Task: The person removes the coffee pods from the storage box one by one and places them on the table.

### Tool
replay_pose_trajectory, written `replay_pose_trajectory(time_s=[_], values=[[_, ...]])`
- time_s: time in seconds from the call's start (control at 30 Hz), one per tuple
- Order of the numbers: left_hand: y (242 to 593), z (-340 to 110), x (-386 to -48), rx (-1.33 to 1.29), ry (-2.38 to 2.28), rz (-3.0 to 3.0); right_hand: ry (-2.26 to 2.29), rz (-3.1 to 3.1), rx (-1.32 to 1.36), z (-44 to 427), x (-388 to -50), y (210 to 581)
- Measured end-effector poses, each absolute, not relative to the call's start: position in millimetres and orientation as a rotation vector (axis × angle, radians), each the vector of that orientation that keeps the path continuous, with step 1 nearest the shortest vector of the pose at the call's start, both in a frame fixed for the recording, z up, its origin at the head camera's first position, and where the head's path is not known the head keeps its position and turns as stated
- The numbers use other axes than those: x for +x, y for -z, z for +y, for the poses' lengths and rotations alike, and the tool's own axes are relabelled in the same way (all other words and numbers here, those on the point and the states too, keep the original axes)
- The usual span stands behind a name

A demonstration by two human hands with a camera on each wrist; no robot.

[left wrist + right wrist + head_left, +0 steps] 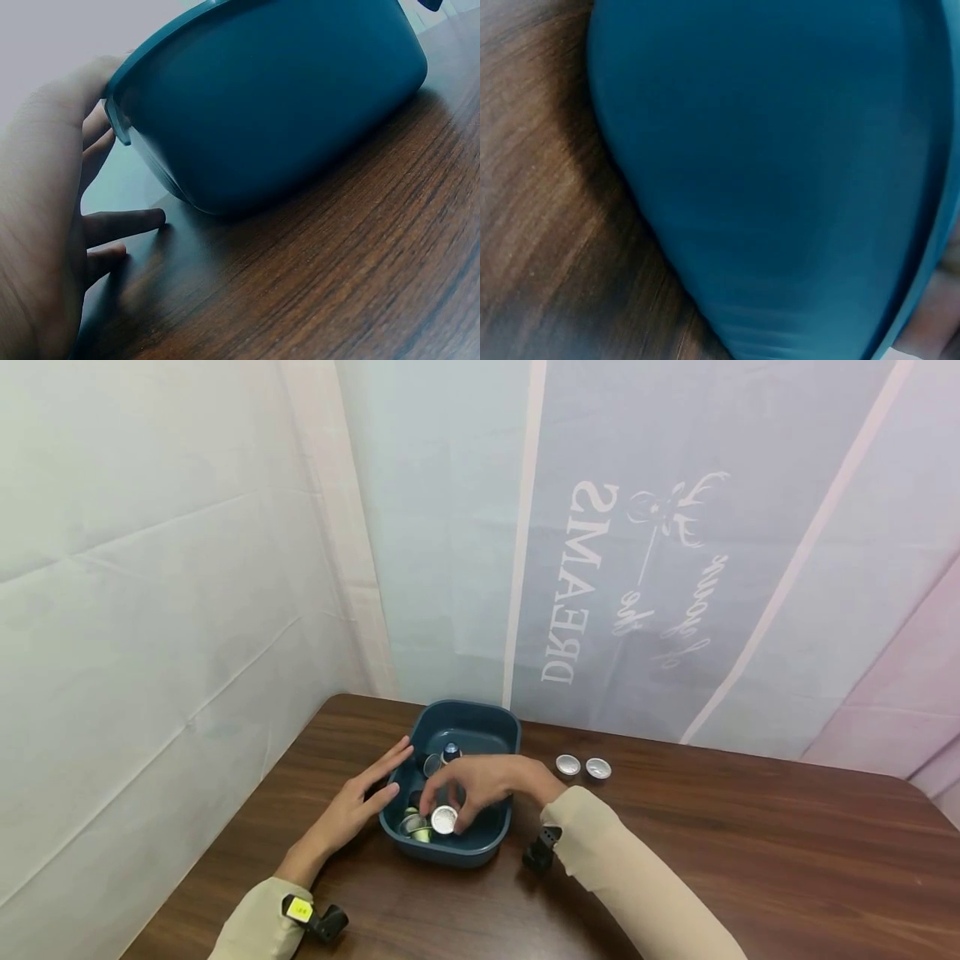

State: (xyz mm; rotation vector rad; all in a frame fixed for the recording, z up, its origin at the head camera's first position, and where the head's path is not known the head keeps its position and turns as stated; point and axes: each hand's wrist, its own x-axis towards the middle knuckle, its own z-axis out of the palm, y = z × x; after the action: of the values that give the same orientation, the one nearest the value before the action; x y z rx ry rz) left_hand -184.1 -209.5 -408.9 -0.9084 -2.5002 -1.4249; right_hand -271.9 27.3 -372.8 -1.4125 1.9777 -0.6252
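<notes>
A blue bin stands on the wooden table with several small capsules in it, among them a blue one and pale green ones. My right hand reaches over the bin's right rim and pinches a silver-topped capsule between thumb and fingers. With extended fingers, my left hand touches the bin's left rim. The left wrist view shows that hand at the bin's edge, two fingers low by the table. Mostly the bin's outer wall fills the right wrist view.
Two silver-topped capsules lie on the table to the right of the bin. Behind the table hangs a printed cloth, and a pale cloth hangs on the left.
</notes>
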Motion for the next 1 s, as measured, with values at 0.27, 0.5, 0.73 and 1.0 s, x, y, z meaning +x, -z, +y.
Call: replay_pose_trajectory(time_s=[0.27,0.5,0.73,1.0], values=[[409.8,-208.8,-184.7,-0.905,1.436,-2.485,0.555,1.996,-1.399,26.4,-268.2,375.7],[409.2,-209.1,-184.5,-0.910,1.445,-2.493,0.543,1.997,-1.420,24.5,-266.9,377.3],[407.6,-208.5,-184.7,-0.913,1.456,-2.501,0.560,2.036,-1.365,25.0,-265.8,374.9],[407.4,-208.7,-183.9,-0.896,1.443,-2.517,0.586,2.071,-1.414,26.4,-264.8,368.5]])
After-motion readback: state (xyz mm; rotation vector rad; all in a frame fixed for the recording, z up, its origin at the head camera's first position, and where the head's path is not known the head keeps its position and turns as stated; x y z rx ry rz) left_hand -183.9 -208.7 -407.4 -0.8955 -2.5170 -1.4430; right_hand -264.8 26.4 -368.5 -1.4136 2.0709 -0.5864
